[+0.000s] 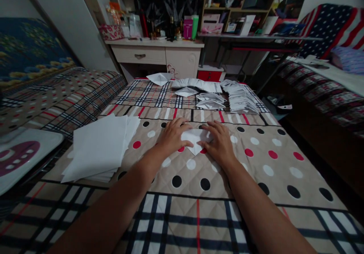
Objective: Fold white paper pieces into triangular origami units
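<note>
A small piece of folded white paper [195,137] lies on the bedspread, its pointed end facing me. My left hand [172,135] grips its left side, with the thumb on the paper and the fingers curled along the upper edge. On the right side my right hand [219,143] holds it in a similar way, thumb near the middle and fingers over the top corner. The two thumbs are close together but apart. Parts of the paper's sides are hidden under the fingers. To the left is a stack of white paper sheets [98,144], slightly fanned.
Folded paper pieces stand in a row [196,84] and a curved stack [241,97] at the bed's far end. Looser folded pieces [210,101] lie beside them. A white dresser [139,55] stands beyond. A white board-like object [28,151] is at the left edge.
</note>
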Motion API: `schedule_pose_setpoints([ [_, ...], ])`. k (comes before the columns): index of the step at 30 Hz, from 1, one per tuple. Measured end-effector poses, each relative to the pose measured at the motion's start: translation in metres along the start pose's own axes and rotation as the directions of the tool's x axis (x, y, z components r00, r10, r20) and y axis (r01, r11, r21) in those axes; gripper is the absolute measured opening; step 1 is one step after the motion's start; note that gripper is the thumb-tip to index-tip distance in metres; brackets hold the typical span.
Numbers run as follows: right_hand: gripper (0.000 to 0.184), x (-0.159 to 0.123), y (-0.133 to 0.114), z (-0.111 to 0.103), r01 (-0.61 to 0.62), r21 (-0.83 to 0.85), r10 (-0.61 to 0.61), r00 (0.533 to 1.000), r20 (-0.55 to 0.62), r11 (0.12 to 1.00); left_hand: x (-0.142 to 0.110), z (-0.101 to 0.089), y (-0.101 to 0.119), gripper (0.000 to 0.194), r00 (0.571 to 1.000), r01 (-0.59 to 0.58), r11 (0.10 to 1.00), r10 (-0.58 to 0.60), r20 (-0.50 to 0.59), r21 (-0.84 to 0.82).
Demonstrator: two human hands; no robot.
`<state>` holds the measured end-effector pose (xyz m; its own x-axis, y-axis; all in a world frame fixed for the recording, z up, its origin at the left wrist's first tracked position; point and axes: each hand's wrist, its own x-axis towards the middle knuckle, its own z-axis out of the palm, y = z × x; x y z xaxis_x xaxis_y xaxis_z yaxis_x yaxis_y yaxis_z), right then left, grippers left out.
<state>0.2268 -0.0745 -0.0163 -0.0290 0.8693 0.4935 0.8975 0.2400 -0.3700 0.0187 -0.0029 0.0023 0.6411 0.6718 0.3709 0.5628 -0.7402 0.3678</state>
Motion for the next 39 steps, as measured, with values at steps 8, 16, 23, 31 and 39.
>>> schedule_pose_setpoints([
  [8, 0.026, -0.003, -0.004, -0.005, 0.038, 0.093, -0.029, 0.995, -0.091, 0.995, -0.003, -0.005, 0.006, 0.051, 0.997, -0.062, 0.997, 0.064, -0.045, 0.042],
  [16, 0.040, -0.003, -0.002, -0.003, 0.042, 0.057, -0.040, 0.999, -0.035, 0.998, -0.004, -0.003, 0.002, 0.049, 0.998, -0.066, 0.997, 0.067, -0.018, 0.043],
  [23, 0.029, -0.003, -0.007, -0.004, 0.082, 0.035, -0.079, 0.993, -0.089, 0.996, -0.003, -0.002, 0.002, 0.062, 0.997, -0.071, 0.994, 0.071, 0.008, 0.078],
  [31, 0.018, -0.001, -0.013, -0.008, 0.057, -0.082, -0.054, 0.998, 0.033, 0.995, -0.002, -0.007, 0.005, 0.037, 0.995, -0.101, 0.990, 0.102, -0.012, 0.095],
  [39, 0.019, -0.003, -0.012, -0.008, 0.081, -0.032, -0.079, 0.995, 0.052, 0.996, 0.000, 0.000, -0.008, 0.005, 0.986, -0.165, 0.984, 0.165, 0.009, 0.061],
])
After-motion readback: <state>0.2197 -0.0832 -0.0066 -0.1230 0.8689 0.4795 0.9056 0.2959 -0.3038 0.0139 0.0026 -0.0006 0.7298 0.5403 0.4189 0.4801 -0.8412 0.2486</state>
